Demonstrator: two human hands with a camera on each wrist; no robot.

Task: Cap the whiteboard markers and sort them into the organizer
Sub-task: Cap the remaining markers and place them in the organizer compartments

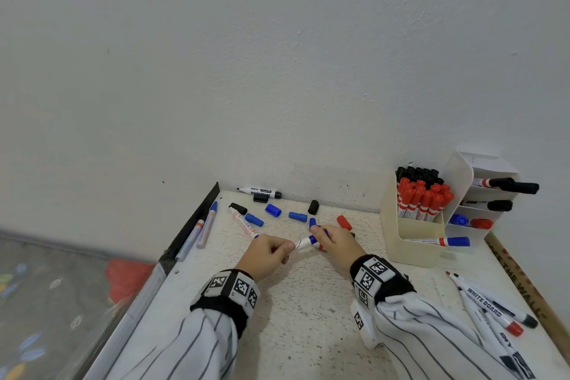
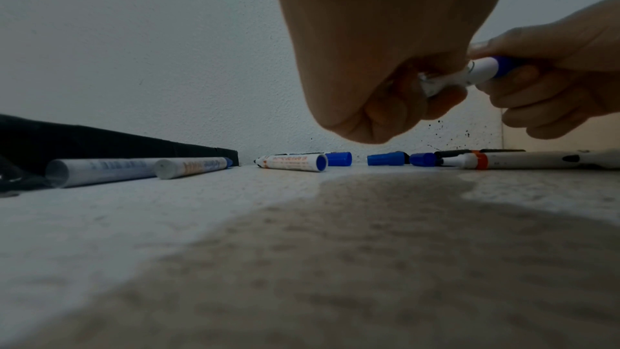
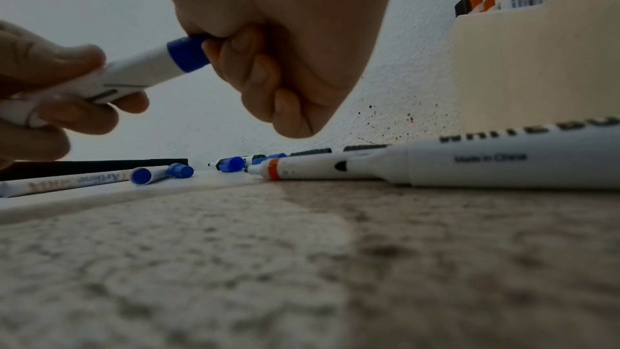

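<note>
Head view: both hands meet over the middle of the table, w/ one blue marker held between them, clear of the surface. Left hand has its fingers curled round the white barrel end. Right hand has fingers closed round the blue cap end. Loose blue caps, black caps and a red cap lie scattered beyond the hands, near the wall. An uncapped black marker lies right along the wall. The cream organizer stands at the right rear, its tall bin packed w/ upright red markers and black ones behind; side slots hold a few more lying flat. A pile of markers lies at the near right edge.

Left wrist view: the left hand is a closed fist, fingers wrapped round the barrel; the right hand comes in from the right & pinches the blue end. Loose caps and markers lie on the table behind.

Right wrist view: right hand fingers curled tight, thumb & forefinger pinching the cap, which sits against the barrel; can't tell if it's fully seated. Left hand grips the other end. The organizer is at the right.
</note>
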